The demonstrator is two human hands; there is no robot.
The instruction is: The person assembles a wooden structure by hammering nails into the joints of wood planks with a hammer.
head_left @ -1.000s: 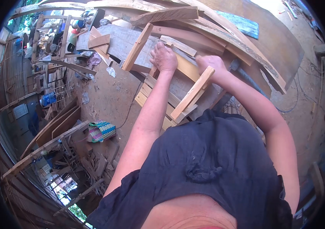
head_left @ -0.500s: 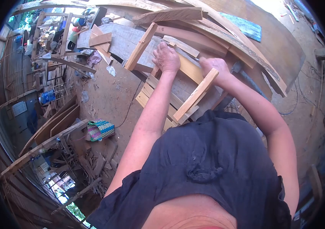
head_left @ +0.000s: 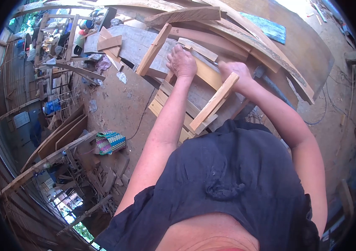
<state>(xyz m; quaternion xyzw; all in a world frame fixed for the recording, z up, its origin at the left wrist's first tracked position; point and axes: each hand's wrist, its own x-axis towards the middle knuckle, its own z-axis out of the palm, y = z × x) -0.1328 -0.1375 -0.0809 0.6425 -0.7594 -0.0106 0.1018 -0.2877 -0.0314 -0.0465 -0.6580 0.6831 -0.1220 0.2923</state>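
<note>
A wooden frame of pale slats and rails lies on the worktop in front of me, with an upright post (head_left: 154, 49) at its left and another post (head_left: 214, 101) nearer my body. My left hand (head_left: 181, 62) is closed over the frame's far side, at the left end of a yellowish rail (head_left: 208, 74). At that rail's right end my right hand (head_left: 235, 75) is curled into a fist, a little blurred. The near post partly covers it, and whatever it grips is hidden. Lighter slats (head_left: 173, 104) show under my left forearm.
Long rough boards (head_left: 266, 46) are stacked beyond the frame. A grey-blue metal tool (head_left: 272, 83) lies right of my right hand. Wood offcuts (head_left: 110, 43) rest at the worktop's left. A woven checked basket (head_left: 111, 142) stands on the dirt floor near scrap wood.
My right hand and the near post have shifted very slightly. My left hand stays in place on the frame.
</note>
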